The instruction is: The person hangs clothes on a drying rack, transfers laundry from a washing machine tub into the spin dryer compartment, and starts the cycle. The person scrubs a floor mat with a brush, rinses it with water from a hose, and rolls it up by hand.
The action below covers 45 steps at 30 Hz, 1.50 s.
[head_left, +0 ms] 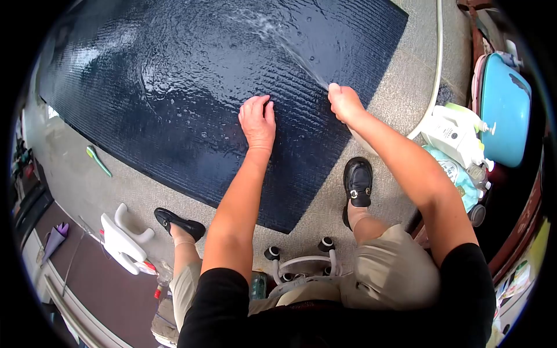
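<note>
Water sprays from the end of a pale hose (pixel 438 58), which my right hand (pixel 345 104) grips at the right part of a dark ribbed mat (pixel 191 133). The stream runs up and to the left over the wet mat. My left hand (pixel 257 120) is held over the middle of the mat with its fingers apart and slightly bent, holding nothing. Whether it touches the mat I cannot tell. The hose loops down the right side and behind my right forearm.
White pump bottles (pixel 449 136) and a blue basin (pixel 505 110) stand at the right. A green brush (pixel 98 160) lies on the floor at the left, above a white plastic piece (pixel 122 240). My black shoes (pixel 358 181) flank the mat's near corner.
</note>
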### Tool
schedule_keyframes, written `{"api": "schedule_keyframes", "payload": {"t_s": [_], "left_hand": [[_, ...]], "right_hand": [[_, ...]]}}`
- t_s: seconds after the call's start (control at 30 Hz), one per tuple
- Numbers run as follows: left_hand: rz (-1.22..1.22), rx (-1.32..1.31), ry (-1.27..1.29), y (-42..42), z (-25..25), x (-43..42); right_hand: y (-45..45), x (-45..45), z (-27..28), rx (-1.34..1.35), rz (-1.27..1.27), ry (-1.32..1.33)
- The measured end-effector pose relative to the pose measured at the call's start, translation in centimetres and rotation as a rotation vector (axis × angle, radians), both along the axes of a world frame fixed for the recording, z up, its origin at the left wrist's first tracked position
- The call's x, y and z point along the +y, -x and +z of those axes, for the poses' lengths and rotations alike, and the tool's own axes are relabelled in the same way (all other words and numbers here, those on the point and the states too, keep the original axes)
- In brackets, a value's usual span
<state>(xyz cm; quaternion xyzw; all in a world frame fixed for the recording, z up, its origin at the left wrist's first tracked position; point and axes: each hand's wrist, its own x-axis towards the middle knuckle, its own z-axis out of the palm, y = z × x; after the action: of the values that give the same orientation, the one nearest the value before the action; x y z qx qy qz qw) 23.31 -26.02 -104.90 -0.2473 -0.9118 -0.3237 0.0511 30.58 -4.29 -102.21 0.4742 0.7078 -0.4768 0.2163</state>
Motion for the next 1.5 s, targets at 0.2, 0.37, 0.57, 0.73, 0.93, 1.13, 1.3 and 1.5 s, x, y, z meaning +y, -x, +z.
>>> {"api": "schedule_keyframes", "payload": {"t_s": [0.2, 0.37, 0.57, 0.73, 0.93, 1.13, 1.3, 1.5], "left_hand": [[0.134, -0.231, -0.114, 9.4, -0.8, 7.3], [0.241, -0.22, 0.23, 12.8, -1.3, 9.8], [0.228, -0.199, 0.309, 13.0, -1.1, 9.8], [0.024, -0.127, 0.525, 13.6, -0.1, 10.0], [0.009, -0.117, 0.608, 14.2, -2.0, 10.6], [-0.102, -0.288, 0.417, 10.3, -1.1, 6.8], [-0.134, -0.428, 0.46, 7.9, -0.3, 5.4], [-0.114, -0.057, 0.17, 9.5, -0.8, 7.5]], "right_hand": [[0.0, 0.5, -0.9, 0.023, 0.014, 0.001], [0.7, 1.1, 0.1, -0.022, -0.107, 0.16], [0.6, 0.5, -0.3, -0.011, -0.01, 0.138], [0.4, 0.2, -0.5, 0.012, 0.02, 0.082], [0.4, 0.0, -0.6, -0.029, 0.066, 0.109], [-0.7, -1.2, -0.1, -0.045, 0.193, 0.177], [-1.0, -1.7, 1.8, 0.007, 0.276, 0.209], [-0.9, -0.9, 1.2, 0.015, 0.112, 0.127]]}}
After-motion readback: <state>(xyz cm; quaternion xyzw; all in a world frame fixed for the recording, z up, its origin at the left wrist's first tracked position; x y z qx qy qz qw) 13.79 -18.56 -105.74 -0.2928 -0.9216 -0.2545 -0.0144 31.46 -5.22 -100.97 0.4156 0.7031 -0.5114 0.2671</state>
